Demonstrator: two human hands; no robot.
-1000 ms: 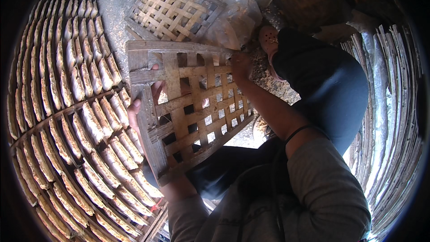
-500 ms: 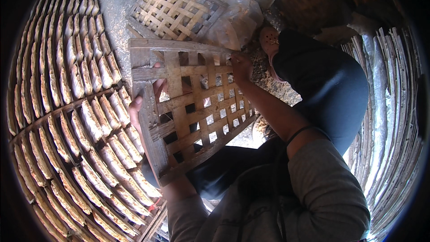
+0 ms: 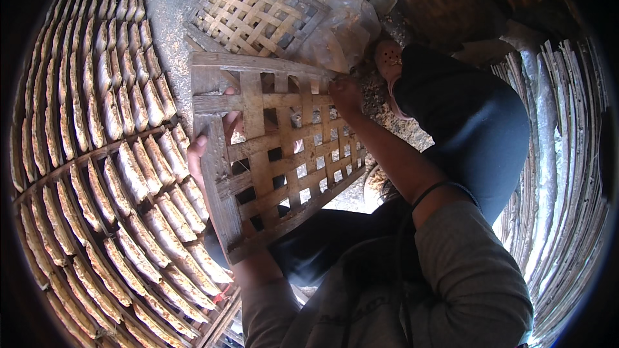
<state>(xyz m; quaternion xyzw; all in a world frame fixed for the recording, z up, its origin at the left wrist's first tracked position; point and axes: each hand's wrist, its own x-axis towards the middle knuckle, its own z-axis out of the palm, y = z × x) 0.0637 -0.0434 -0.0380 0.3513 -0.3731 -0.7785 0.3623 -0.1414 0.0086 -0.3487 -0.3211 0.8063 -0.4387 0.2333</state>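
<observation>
A woven bamboo-slat tray with a wooden frame (image 3: pixel 211 174) is held tilted in front of me, its lattice showing square gaps. My left hand (image 3: pixel 196 154) grips the frame's left edge, the thumb on the outer side and fingers seen through the gaps behind. At the far right corner of the frame, my right hand (image 3: pixel 346 98) is closed around the rim. Nothing lies on the lattice that I can see. A second lattice tray (image 3: pixel 248 16) lies on the ground beyond it.
On the left stand long rows of pale, brown-edged strips (image 3: pixel 132 174) on a rack. Crumpled clear plastic sheeting (image 3: pixel 342 32) lies at the back. A wall of thin upright sticks (image 3: pixel 574 154) curves along the right. My bent knee (image 3: pixel 483 116) and a pink clog (image 3: pixel 389 61) are near the tray.
The held tray has shifted very slightly to the right, with both hands keeping their grip on it. Everything else looks the same.
</observation>
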